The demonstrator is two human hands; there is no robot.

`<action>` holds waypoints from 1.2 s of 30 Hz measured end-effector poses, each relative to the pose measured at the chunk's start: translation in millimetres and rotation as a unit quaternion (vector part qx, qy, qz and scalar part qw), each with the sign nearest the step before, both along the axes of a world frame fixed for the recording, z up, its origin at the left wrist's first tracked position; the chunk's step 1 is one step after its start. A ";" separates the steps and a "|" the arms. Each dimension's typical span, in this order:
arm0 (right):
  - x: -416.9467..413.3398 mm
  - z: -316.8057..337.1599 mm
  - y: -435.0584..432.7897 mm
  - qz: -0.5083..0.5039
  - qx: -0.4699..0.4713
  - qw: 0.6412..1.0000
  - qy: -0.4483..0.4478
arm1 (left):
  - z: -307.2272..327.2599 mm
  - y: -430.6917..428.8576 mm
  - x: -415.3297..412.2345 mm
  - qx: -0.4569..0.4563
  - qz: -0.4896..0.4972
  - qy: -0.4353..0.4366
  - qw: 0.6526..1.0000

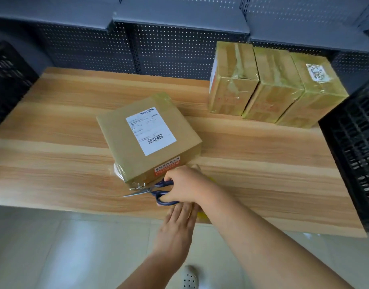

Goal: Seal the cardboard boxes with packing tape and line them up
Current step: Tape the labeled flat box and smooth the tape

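Stretching away from the hands, the table (54,142) carries everything. One black crate (352,155) stands right of the hands, another (8,80) far left. Three taped boxes (273,84) stand touching in a row, well beyond the hands and rightward. The labelled box (146,140) lies just ahead, its long axis running away. The right hand (185,185), nearer it, grips scissors (150,191) with the blades pointing left along its near bottom edge, toward tape (119,171). The left hand (179,220), fingers straight, lies just beneath. Nothing blocks the way to the row.
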State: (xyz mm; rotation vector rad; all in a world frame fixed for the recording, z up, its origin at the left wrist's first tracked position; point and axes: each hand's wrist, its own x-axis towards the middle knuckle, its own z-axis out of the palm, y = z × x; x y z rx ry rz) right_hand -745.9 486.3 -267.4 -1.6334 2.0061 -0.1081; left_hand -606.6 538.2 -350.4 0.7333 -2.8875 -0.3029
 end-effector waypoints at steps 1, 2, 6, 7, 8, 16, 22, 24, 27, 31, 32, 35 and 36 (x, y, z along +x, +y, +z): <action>1.4 -0.5 -1.5 -0.003 0.000 1.000 -0.005 | 4.6 -2.2 5.1 0.010 -0.017 0.017 1.000; 2.2 -0.6 -2.6 -0.010 -0.003 1.000 -0.011 | 8.3 -6.1 13.6 -0.004 -0.023 0.047 0.999; 2.5 -0.3 -2.6 -0.052 0.003 0.997 -0.058 | 32.8 -31.8 56.3 -0.011 -0.017 0.186 0.982; 3.3 -0.6 -2.6 -0.059 0.001 0.996 -0.061 | 42.8 -41.1 66.9 -0.007 -0.010 0.202 0.979; 4.7 -0.3 -2.6 -0.062 -0.002 0.996 -0.056 | 51.3 -52.4 76.9 -0.010 -0.005 0.211 0.977; 22.0 -1.4 -1.6 -0.093 0.010 0.995 -0.027 | 64.1 -177.0 83.4 0.002 0.092 0.076 0.993; 36.1 5.0 8.1 -0.120 0.055 0.991 -0.014 | 55.5 -215.3 62.1 0.066 0.001 -0.053 0.996; 41.8 11.1 13.8 -0.111 0.115 0.987 -0.005 | 55.4 -221.7 59.1 0.062 -0.004 -0.068 0.996; 56.5 12.2 31.1 -0.097 0.160 0.982 0.008 | 60.1 -230.7 54.0 0.064 -0.001 -0.111 0.992; 68.3 10.9 58.4 -0.144 0.083 0.986 0.003 | 69.3 -238.5 49.4 0.078 -0.022 -0.136 0.987; 69.2 15.0 65.0 -0.161 0.058 0.985 -0.004 | 71.9 -237.8 49.9 0.094 -0.021 -0.109 0.989; 70.7 39.0 81.7 -0.191 -0.019 0.981 0.017 | 92.8 -227.8 52.8 0.162 0.038 0.067 0.984; 71.2 48.6 86.9 -0.188 -0.045 0.981 0.030 | 105.5 -221.0 53.7 0.186 0.067 0.123 0.972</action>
